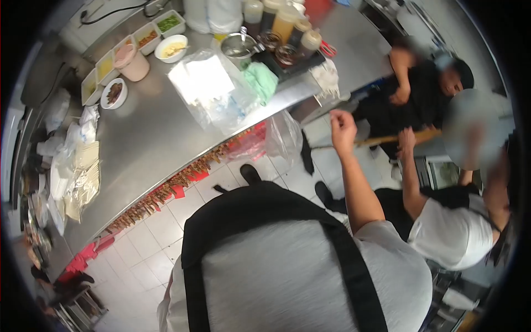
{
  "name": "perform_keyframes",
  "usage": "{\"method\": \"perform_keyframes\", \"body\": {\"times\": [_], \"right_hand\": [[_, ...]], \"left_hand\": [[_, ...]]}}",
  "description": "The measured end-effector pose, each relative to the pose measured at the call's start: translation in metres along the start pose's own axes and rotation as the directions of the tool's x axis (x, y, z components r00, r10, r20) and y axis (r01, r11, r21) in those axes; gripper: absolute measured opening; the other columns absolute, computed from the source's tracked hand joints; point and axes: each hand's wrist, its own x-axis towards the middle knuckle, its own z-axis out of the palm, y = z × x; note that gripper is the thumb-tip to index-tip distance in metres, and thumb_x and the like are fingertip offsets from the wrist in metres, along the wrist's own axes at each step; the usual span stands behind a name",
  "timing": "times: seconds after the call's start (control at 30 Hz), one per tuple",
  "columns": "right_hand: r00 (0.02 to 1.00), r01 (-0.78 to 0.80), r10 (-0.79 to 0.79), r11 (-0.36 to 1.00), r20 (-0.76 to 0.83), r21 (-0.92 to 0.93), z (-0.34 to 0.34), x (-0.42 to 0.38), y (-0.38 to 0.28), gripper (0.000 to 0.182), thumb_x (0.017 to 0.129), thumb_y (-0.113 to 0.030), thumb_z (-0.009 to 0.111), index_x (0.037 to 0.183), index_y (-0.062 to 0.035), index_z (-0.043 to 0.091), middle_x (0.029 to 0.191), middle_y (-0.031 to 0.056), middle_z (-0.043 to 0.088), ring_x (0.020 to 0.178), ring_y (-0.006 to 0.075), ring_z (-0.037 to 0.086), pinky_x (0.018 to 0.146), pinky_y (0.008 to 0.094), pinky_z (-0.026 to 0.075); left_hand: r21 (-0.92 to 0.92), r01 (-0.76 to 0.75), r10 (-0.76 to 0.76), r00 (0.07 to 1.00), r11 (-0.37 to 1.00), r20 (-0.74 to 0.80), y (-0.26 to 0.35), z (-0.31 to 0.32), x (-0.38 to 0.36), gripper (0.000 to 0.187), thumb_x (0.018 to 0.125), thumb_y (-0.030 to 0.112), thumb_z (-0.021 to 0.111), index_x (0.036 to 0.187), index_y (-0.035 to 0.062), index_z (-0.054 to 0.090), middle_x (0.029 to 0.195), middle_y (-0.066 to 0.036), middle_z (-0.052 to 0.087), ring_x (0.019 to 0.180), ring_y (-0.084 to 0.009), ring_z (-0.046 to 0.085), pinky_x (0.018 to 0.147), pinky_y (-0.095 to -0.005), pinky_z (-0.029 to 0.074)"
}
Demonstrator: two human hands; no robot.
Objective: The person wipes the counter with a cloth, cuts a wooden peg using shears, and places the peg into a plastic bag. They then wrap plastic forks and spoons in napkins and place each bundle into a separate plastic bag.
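Note:
My right hand (343, 131) is raised to the right of the counter's front edge, its fingers curled in and no object showing in them. It is over the floor, apart from the counter. A long wooden handle (381, 140) passes beyond it toward a dark, flat end. My left hand is out of view; only a bit of sleeve shows at that side. On the steel counter (146, 133), nearest to my right hand, are a white cloth (325, 76), a green cloth (260, 82) and a clear plastic bag with white sheets (202, 80).
Sauce bottles (285, 22), a metal bowl (239, 45) and food tubs (146, 39) line the counter's back. Wrapped white containers (74, 177) stand at left. Two co-workers are close on my right, one in a white shirt (453, 229), one in black (409, 105).

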Motion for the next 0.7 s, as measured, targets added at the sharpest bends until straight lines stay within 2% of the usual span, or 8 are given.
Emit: {"method": "perform_keyframes", "body": {"times": [0.07,0.13,0.23,0.27,0.33,0.4,0.5,0.7], "right_hand": [[0.991,0.131,-0.134,0.982,0.013,0.138,0.015,0.049,-0.051,0.012,0.083,-0.003,0.061,0.093,-0.0018,0.066,0.087,0.0107,0.063,0.074,0.0187,0.063,0.067,0.0281,0.050],[0.905,0.275,-0.331,0.934,0.267,0.228,0.041,0.065,-0.094,0.020,0.080,0.001,0.060,0.099,-0.0032,0.067,0.094,0.0130,0.064,0.080,0.0237,0.064,0.072,0.0316,0.052],[0.762,0.484,-0.549,0.835,0.343,0.261,0.116,0.063,-0.097,0.038,0.079,0.002,0.055,0.116,-0.0026,0.059,0.120,0.0161,0.058,0.116,0.0348,0.052,0.096,0.0420,0.043],[0.759,0.518,-0.546,0.837,0.354,0.180,0.130,0.062,-0.089,0.038,0.080,-0.001,0.055,0.118,-0.0027,0.058,0.124,0.0156,0.056,0.119,0.0344,0.049,0.099,0.0423,0.040],[0.758,0.569,-0.529,0.822,0.382,0.009,0.150,0.054,-0.079,0.040,0.082,-0.006,0.056,0.122,-0.0029,0.056,0.130,0.0146,0.051,0.126,0.0335,0.042,0.104,0.0429,0.034],[0.731,0.546,-0.504,0.836,0.460,0.049,0.137,0.050,-0.066,0.040,0.083,-0.013,0.058,0.123,-0.0050,0.056,0.133,0.0117,0.050,0.128,0.0295,0.041,0.105,0.0427,0.031],[0.715,0.496,-0.515,0.850,0.473,0.175,0.098,0.045,-0.045,0.034,0.078,-0.005,0.063,0.112,-0.0074,0.062,0.123,0.0084,0.058,0.117,0.0280,0.050,0.098,0.0404,0.039],[0.698,0.298,-0.298,0.948,0.651,0.114,0.057,0.071,-0.055,0.024,0.073,0.003,0.064,0.095,-0.0058,0.066,0.102,0.0098,0.066,0.099,0.0310,0.058,0.085,0.0386,0.047]], "left_hand": [[-0.045,0.093,-0.098,0.988,0.995,-0.117,0.022,-0.028,-0.029,0.035,0.077,0.020,0.066,0.107,0.0058,0.057,0.104,-0.017,0.054,0.099,-0.0345,0.051,0.085,-0.0422,0.042],[-0.081,0.097,-0.115,0.957,0.992,-0.265,0.082,-0.064,-0.042,0.029,0.077,0.018,0.066,0.102,0.0056,0.060,0.097,-0.017,0.057,0.093,-0.0343,0.055,0.080,-0.0420,0.045],[-0.045,-0.155,0.110,0.850,0.987,-0.516,0.210,-0.130,-0.013,0.020,0.078,0.017,0.064,0.095,0.0054,0.064,0.087,-0.015,0.063,0.084,-0.0339,0.061,0.074,-0.0417,0.049],[0.158,-0.513,0.492,0.624,0.844,-0.607,0.226,-0.143,0.019,0.025,0.074,0.009,0.066,0.099,0.0063,0.063,0.090,-0.014,0.062,0.087,-0.0335,0.060,0.075,-0.0407,0.048],[0.291,-0.568,0.616,0.542,0.770,-0.571,0.297,-0.173,0.063,0.049,0.073,0.014,0.072,0.119,0.0124,0.057,0.121,-0.015,0.053,0.112,-0.0356,0.050,0.090,-0.0447,0.043],[0.488,-0.436,0.654,0.535,0.756,-0.535,0.360,-0.196,0.087,0.050,0.075,0.024,0.072,0.122,0.0184,0.057,0.140,-0.016,0.037,0.129,-0.0427,0.032,0.098,-0.0541,0.035],[0.463,-0.301,0.538,0.630,0.834,-0.559,0.383,-0.202,0.126,0.051,0.077,0.033,0.070,0.124,0.0235,0.056,0.150,-0.016,0.023,0.136,-0.0468,0.018,0.103,-0.0584,0.027],[0.445,-0.284,0.520,0.601,0.849,-0.607,0.346,-0.199,0.176,0.057,0.077,0.038,0.069,0.130,0.0266,0.052,0.150,-0.017,0.023,0.135,-0.0466,0.024,0.104,-0.0562,0.028]]}}
